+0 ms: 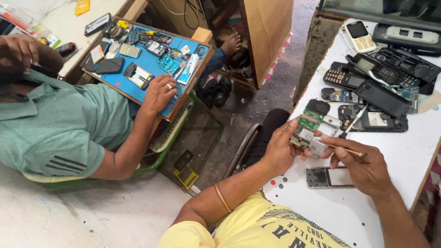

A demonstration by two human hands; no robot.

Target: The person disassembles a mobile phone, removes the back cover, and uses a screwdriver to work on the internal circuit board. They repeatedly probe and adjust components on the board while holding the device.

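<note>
Blue matting covers the tray point(138, 89) at far left, where a co-worker's hand point(158, 94) rests among loose phone parts. Moving right, the left hand point(280, 149) is clamped on a green phone circuit board point(307, 125), held up over the edge of the white table point(404, 160). The right hand point(365, 167) pinches a thin tool point(342, 149), its tip touching the board's lower corner. This looks like mid-repair probing or prising at the board; the next move calls for a steady grip and light pressure. A bare metal phone frame point(328, 177) lies just below, and stripped handsets point(372, 78) lie beyond.
</note>
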